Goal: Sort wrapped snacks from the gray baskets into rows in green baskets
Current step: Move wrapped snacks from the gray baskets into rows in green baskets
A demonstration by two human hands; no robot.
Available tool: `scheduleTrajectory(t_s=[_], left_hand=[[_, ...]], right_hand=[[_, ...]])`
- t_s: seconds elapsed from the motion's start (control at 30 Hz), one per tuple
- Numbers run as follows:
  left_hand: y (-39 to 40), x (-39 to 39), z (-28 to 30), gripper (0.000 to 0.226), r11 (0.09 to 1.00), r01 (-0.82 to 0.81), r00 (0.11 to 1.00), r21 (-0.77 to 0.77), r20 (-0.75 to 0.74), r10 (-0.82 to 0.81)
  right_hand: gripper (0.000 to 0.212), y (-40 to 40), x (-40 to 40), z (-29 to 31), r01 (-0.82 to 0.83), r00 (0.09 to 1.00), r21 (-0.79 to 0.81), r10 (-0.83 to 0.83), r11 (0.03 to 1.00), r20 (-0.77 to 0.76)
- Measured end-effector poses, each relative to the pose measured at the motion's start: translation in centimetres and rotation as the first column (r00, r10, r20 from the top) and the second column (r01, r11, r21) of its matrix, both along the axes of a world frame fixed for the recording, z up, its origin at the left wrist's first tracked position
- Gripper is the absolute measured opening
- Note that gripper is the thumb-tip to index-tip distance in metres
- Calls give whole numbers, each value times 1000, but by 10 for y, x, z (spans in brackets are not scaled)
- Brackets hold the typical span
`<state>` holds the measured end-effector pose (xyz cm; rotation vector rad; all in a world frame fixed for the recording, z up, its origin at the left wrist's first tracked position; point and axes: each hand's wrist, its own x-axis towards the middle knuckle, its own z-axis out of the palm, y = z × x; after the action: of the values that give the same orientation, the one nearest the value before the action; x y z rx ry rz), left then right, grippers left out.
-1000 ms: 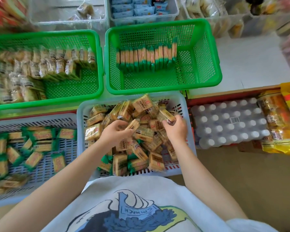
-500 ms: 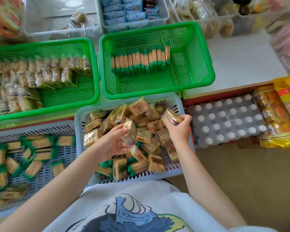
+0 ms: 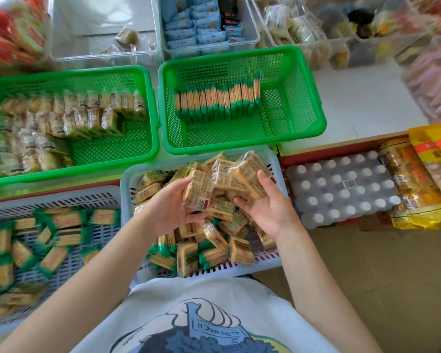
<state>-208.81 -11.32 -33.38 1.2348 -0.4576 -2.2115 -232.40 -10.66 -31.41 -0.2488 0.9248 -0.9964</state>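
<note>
Packets [image 3: 236,178] are clamped by the curled fingers of both the left hand [image 3: 172,212] and right hand [image 3: 270,212]; edges should be squared before being stood in the far green basket [image 3: 313,108].

My arms are bare to past the elbow; no watch, rings or gloves. I wear a white T-shirt [image 3: 214,296] with a dark blue wave print [image 3: 201,335], pale yellow-green at its right edge.

The white T-shirt [image 3: 214,314] at the near edge carries upside-down print reading roughly "SPINKII"; the snack wrappers' printing is too small to read.
</note>
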Motion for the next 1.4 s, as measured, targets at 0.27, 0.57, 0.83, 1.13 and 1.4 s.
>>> scheduleTrajectory(t_s=[0.27, 0.57, 0.83, 1.13, 1.4], left_hand=[[12, 38, 19, 71, 990, 27, 997, -139, 82, -16], [11, 134, 49, 55, 994, 45, 956, -97, 294, -14], [-15, 262, 33, 38, 927, -346, 759, -145, 537, 367], [-57, 301, 6, 18, 908, -112, 663, -404, 651, 371], [-64, 310, -11, 19, 927, -145, 710, -347, 615, 341]], right_hand=[[49, -14, 61, 16, -365, 927, -68, 356, 929, -121], [65, -43, 160, 43, -753, 606, 35, 714, 657, -351], [30, -105, 292, 29, -563, 675, 33, 482, 826, -559], [80, -196, 348, -46, -204, 47, 190, 203, 960, -978], [86, -213, 375, -89, -203, 304, 196, 252, 960, -919]])
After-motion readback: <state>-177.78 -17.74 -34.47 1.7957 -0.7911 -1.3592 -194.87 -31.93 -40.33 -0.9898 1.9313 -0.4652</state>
